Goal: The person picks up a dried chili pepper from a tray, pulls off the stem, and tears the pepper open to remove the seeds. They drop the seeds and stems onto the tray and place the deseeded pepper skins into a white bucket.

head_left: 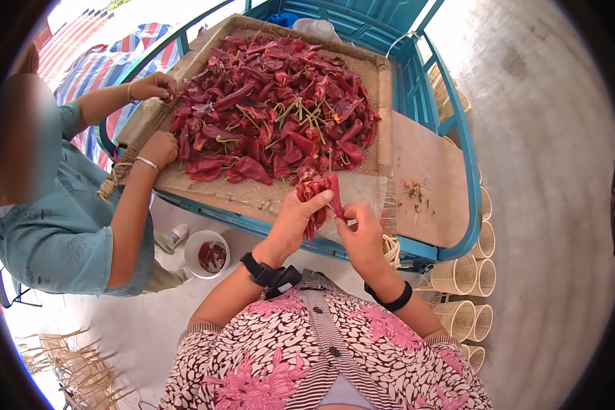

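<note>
A bunch of dried red chili peppers (309,188) is gripped in my left hand (292,220), thumb across the front. My right hand (362,236) pinches the lower end of one long red chili (335,195) at the right side of that bunch. Both hands are just over the near edge of a woven mat (384,102). On the mat lies a large heap of dried red chilies (273,102), with several pale green stems (297,116) on top.
The mat lies on a blue metal cart (470,205). A co-worker's two hands (158,147) touch the heap's left side. Small chili scraps (417,193) lie on the board at right. A white bucket (193,256) stands on the floor; woven baskets (454,275) stand below right.
</note>
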Demonstrator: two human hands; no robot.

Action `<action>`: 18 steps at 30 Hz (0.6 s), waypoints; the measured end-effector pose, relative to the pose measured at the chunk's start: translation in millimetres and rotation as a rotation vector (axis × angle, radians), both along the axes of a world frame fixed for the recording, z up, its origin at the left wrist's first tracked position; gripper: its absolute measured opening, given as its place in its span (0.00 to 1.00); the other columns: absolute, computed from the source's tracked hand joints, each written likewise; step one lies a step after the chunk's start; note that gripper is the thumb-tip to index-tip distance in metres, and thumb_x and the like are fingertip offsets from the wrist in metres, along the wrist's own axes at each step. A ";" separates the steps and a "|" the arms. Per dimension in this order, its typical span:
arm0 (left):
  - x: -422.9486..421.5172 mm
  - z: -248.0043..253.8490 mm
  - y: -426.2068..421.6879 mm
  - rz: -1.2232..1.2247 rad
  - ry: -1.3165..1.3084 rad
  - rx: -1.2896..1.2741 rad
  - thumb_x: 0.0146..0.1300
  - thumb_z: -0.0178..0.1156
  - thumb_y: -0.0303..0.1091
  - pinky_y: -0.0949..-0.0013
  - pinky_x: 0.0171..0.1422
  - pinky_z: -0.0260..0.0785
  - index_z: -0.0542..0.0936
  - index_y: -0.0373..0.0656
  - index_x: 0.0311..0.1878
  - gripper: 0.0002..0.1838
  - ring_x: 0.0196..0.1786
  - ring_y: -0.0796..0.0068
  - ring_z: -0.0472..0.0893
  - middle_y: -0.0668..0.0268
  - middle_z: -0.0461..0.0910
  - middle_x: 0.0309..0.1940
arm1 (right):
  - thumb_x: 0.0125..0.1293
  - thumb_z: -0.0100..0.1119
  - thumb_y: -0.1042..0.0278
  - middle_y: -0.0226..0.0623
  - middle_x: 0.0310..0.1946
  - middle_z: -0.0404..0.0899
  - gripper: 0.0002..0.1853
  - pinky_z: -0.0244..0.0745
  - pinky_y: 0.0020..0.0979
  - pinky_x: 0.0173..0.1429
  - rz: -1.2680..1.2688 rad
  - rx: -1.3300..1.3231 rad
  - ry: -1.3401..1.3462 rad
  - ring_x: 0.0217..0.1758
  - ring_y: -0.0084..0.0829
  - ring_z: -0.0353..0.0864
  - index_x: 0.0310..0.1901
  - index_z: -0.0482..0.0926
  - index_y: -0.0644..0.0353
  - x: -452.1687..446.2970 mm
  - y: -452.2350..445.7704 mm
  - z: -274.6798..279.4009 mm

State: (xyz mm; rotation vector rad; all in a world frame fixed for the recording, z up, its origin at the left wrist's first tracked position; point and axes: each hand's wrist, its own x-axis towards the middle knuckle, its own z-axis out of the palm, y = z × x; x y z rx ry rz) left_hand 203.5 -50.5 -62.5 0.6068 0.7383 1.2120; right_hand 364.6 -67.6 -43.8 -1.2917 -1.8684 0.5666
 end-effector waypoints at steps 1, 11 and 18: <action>-2.6 -1.7 -3.9 -0.010 0.021 0.013 0.65 0.64 0.35 0.77 0.34 0.69 0.78 0.42 0.47 0.12 0.31 0.81 0.78 0.69 0.81 0.32 | 0.57 0.65 0.76 0.39 0.36 0.78 0.10 0.76 0.30 0.36 0.020 0.020 -0.013 0.36 0.32 0.80 0.38 0.73 0.64 -3.2 -4.0 -3.6; -14.2 -3.8 -16.7 -0.004 0.176 0.079 0.63 0.64 0.29 0.79 0.34 0.70 0.79 0.40 0.45 0.09 0.30 0.84 0.78 0.71 0.80 0.31 | 0.65 0.61 0.66 0.34 0.35 0.78 0.15 0.73 0.28 0.38 0.080 -0.403 0.328 0.34 0.26 0.77 0.50 0.78 0.64 -4.5 15.6 28.1; -2.8 -8.8 -15.1 0.137 0.475 0.287 0.62 0.63 0.25 0.76 0.43 0.71 0.79 0.38 0.45 0.08 0.37 0.81 0.78 0.69 0.79 0.35 | 0.61 0.63 0.69 0.39 0.32 0.77 0.09 0.73 0.28 0.39 0.192 -0.236 0.203 0.33 0.30 0.77 0.42 0.82 0.62 -4.5 31.7 16.9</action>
